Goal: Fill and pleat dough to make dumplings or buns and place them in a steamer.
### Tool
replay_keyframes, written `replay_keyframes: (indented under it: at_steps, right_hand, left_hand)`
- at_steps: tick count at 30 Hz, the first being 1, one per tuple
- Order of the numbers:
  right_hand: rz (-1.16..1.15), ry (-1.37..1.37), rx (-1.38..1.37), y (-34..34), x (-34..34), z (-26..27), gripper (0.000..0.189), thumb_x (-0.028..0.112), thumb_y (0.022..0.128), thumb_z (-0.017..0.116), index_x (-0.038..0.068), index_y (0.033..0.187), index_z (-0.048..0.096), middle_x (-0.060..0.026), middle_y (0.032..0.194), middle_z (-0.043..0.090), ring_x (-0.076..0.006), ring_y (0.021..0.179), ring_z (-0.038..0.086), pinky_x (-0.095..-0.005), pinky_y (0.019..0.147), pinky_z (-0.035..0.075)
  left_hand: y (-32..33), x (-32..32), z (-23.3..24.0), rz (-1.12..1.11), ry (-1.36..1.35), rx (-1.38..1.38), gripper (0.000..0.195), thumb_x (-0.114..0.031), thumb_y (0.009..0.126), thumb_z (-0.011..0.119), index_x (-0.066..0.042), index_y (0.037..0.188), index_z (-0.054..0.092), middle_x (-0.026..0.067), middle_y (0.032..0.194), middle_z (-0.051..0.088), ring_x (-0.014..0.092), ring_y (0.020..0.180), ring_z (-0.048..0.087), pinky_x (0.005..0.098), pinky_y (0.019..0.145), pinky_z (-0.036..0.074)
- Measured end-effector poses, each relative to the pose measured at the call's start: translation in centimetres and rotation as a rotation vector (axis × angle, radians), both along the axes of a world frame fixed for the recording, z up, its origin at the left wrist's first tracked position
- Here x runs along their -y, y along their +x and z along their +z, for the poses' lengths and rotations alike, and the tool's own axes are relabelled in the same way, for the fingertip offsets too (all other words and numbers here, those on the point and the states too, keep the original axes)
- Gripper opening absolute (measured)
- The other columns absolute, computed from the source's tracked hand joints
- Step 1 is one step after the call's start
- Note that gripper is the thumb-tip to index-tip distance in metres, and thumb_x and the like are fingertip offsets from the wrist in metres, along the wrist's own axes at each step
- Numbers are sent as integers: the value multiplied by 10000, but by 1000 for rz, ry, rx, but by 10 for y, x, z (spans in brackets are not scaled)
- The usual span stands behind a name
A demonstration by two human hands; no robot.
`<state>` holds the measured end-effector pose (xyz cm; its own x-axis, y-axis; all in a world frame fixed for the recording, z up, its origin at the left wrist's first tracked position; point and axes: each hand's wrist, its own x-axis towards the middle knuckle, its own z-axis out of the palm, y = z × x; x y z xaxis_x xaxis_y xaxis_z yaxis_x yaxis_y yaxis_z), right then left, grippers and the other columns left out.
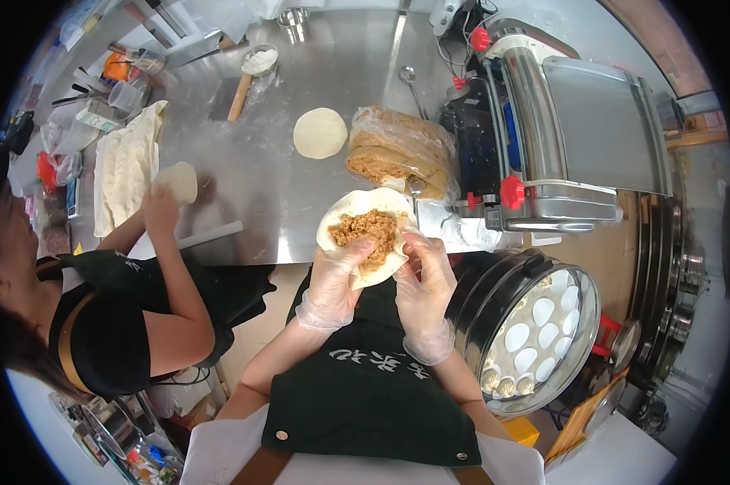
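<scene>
A round dough wrapper [365, 203] with brown minced filling [374, 229] in its middle is held up before me, over the table's front edge. My left hand [336, 273], in a clear plastic glove, supports it from the left with the thumb pressing on the filling. My right hand [426, 276], gloved too, pinches the wrapper's right rim between thumb and fingers. Just beyond lies an open plastic bag of brown filling [401, 142] with a metal spoon [414, 187] in it. Another flat dough round [320, 133] rests on the steel table left of the bag.
A dough-rolling machine [534, 121] stands at the right. Below it is a steamer [540, 339] holding paper liners and several pleated buns. At the left a co-worker's hand [162, 209] handles a dough round beside a dough slab [128, 170]. A scraper [239, 97] and rolling pin [210, 235] lie on the table.
</scene>
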<state>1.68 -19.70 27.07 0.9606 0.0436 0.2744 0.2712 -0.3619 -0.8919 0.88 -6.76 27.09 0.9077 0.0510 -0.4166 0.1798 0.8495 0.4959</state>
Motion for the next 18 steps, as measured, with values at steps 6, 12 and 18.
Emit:
replay_keyframes:
  at_steps: [6,12,18]
  right_hand:
    - [-31,49,51,-4,2,-6,331,-116,759,702,20,1057,655,-126,992,665,-170,762,651,-250,578,508]
    - [-54,85,-20,-10,1,0,258,-99,758,714,22,970,631,-108,897,688,-163,735,663,-270,568,514]
    - [78,-103,57,1,11,10,282,-92,726,716,22,969,630,-125,898,679,-233,726,681,-304,592,534]
  left_hand:
    - [-2,0,1,2,-4,32,490,25,888,617,26,1343,434,142,1229,596,222,1105,625,362,928,555]
    - [-3,0,5,-31,39,-6,544,1,854,643,22,1352,424,152,1243,591,245,1121,621,383,953,544]
    - [-4,-3,8,-34,30,24,556,14,851,644,23,1359,418,151,1248,590,235,1124,619,383,962,538]
